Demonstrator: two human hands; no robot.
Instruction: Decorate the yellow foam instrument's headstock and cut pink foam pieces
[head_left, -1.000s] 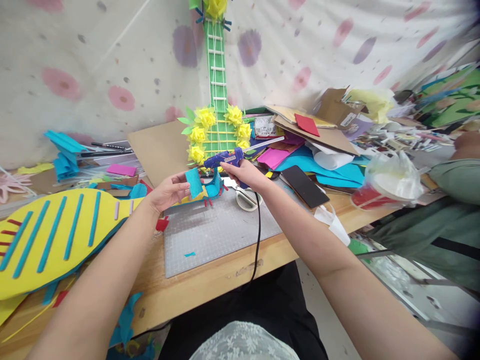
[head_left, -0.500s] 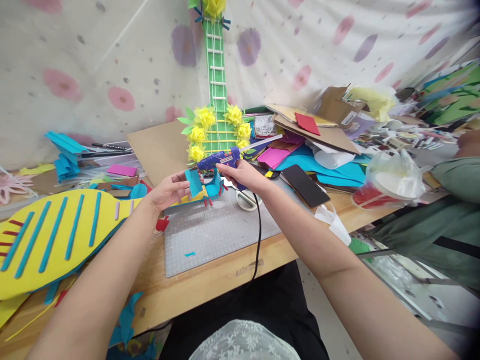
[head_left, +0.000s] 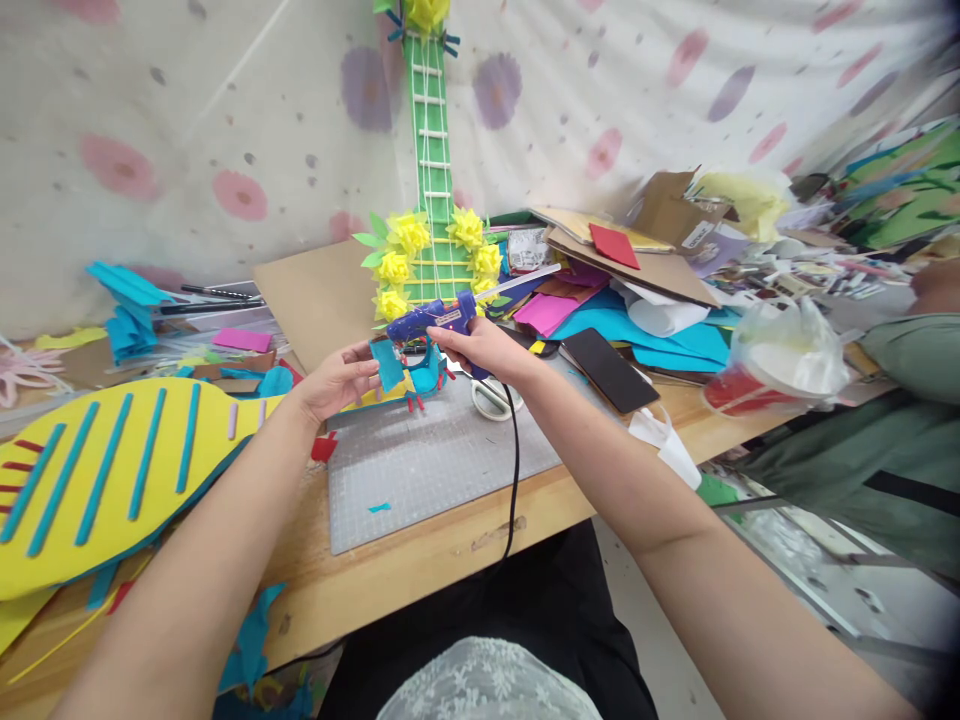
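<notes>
My right hand (head_left: pixel 480 348) is wrapped round a blue hot glue gun (head_left: pixel 431 320) with a long clear glue stick out of its back end. The gun's front end points left, just above a small blue paper piece (head_left: pixel 387 365). My left hand (head_left: pixel 346 380) pinches that piece by its left edge. Beside it lies the blue curled head (head_left: pixel 429 372) of a yellow paper guitar (head_left: pixel 112 470), with small red pegs sticking out. The guitar's neck passes under my left wrist, and its body, striped blue, lies on the left of the table.
A grey cutting mat (head_left: pixel 420 480) lies under my hands, with white-handled scissors (head_left: pixel 493 400) on it. Behind stands a green paper guitar (head_left: pixel 433 180) with yellow flowers. To the right are a phone (head_left: pixel 609 370), a bagged red cup (head_left: pixel 757 370) and another person's arm.
The glue gun has shifted slightly left and down, its front end closer over the blue paper piece. My left hand keeps its hold, almost still.
</notes>
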